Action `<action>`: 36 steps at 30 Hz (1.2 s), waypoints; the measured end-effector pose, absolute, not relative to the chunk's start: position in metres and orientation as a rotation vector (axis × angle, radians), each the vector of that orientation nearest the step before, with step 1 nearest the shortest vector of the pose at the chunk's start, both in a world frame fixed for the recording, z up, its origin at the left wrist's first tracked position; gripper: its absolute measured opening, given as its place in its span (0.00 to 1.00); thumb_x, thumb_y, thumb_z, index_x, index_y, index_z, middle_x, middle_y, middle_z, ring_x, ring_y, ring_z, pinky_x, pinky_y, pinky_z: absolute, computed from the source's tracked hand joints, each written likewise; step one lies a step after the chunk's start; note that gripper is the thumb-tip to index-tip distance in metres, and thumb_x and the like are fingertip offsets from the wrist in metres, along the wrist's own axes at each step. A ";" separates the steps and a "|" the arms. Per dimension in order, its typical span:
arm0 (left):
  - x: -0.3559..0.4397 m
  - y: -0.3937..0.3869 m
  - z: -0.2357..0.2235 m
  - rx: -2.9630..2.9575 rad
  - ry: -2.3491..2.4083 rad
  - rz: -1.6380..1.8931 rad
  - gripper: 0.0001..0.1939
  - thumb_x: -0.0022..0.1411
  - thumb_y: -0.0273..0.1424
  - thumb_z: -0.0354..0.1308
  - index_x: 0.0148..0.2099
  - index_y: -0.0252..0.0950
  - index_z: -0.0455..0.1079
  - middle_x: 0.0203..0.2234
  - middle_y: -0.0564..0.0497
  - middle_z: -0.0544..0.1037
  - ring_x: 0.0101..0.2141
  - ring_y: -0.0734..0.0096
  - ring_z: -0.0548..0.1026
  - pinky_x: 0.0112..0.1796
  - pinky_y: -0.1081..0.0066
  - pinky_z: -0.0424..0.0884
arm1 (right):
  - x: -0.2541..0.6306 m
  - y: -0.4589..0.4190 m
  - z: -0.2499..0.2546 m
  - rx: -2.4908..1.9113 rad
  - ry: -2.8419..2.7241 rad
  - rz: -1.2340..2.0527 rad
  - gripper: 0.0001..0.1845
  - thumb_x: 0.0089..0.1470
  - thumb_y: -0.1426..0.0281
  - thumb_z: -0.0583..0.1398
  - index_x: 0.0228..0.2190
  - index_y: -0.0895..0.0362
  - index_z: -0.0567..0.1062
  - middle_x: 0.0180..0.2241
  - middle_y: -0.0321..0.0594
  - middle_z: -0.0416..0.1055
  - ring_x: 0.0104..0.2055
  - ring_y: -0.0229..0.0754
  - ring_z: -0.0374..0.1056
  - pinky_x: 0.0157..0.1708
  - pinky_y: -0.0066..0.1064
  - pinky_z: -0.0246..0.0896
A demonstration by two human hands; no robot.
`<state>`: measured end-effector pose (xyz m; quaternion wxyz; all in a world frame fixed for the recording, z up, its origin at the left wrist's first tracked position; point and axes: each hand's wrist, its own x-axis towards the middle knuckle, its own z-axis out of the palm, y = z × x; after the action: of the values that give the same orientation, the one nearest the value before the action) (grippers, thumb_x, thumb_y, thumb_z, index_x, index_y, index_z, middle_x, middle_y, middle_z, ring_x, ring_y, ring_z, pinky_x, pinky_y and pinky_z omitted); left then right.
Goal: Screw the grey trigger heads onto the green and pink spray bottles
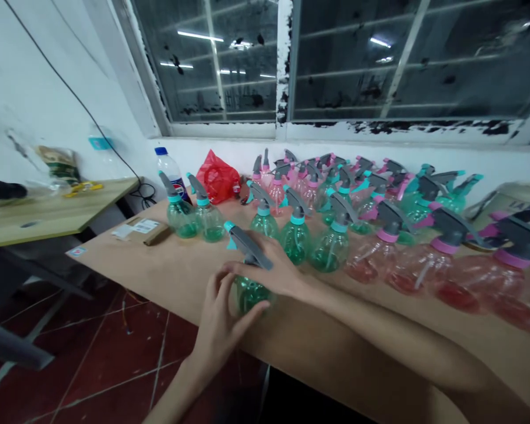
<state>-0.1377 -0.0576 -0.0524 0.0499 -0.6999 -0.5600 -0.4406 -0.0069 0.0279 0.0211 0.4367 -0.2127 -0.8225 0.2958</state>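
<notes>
A green spray bottle [251,293] with a grey and teal trigger head stands near the table's front edge. My left hand [221,324] curves around its round body, thumb on the near right side and fingers on the left. Around the neck, just under the spray head, my right hand [276,266] is closed, and it hides the collar. Behind and to the right stand other green spray bottles, the nearest being one bottle [295,238] and its neighbour [329,250]. Two more, a green bottle [183,217] and a paler one [211,221], stand at the left.
Pink spray bottles [417,268] line the right side, with several more pink and green ones behind. At the back are a red plastic bag [218,178] and a blue-capped bottle [170,168]. A flat cardboard piece [141,229] lies left on the brown table [176,268].
</notes>
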 end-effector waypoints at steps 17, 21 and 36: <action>-0.230 0.055 -0.038 -1.918 -1.813 -1.029 0.16 0.66 0.35 0.57 0.54 0.35 0.66 0.49 0.44 0.71 0.44 0.59 0.74 0.43 0.54 0.71 | 0.009 0.096 0.122 -1.090 -2.293 -0.156 0.20 0.57 0.60 0.58 0.39 0.65 0.77 0.41 0.54 0.76 0.44 0.52 0.70 0.42 0.40 0.60; -0.224 0.062 -0.026 -1.887 -1.806 -0.896 0.16 0.66 0.35 0.57 0.54 0.35 0.66 0.49 0.44 0.71 0.45 0.59 0.73 0.43 0.55 0.71 | -0.007 0.117 0.118 -1.247 -2.353 -0.230 0.25 0.56 0.57 0.58 0.35 0.69 0.79 0.33 0.60 0.75 0.40 0.58 0.70 0.41 0.47 0.57; -0.216 0.082 -0.014 -1.926 -1.794 -0.852 0.26 0.58 0.44 0.62 0.54 0.36 0.68 0.43 0.40 0.71 0.46 0.46 0.69 0.43 0.54 0.67 | -0.018 0.135 0.102 -1.308 -2.491 -0.234 0.20 0.58 0.61 0.56 0.34 0.65 0.80 0.30 0.57 0.76 0.35 0.54 0.72 0.31 0.40 0.60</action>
<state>-0.2162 0.0818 -0.0141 0.1862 -0.6840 -0.6372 -0.3025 -0.0177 0.1354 0.1019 0.1586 -0.4576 -0.8711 -0.0818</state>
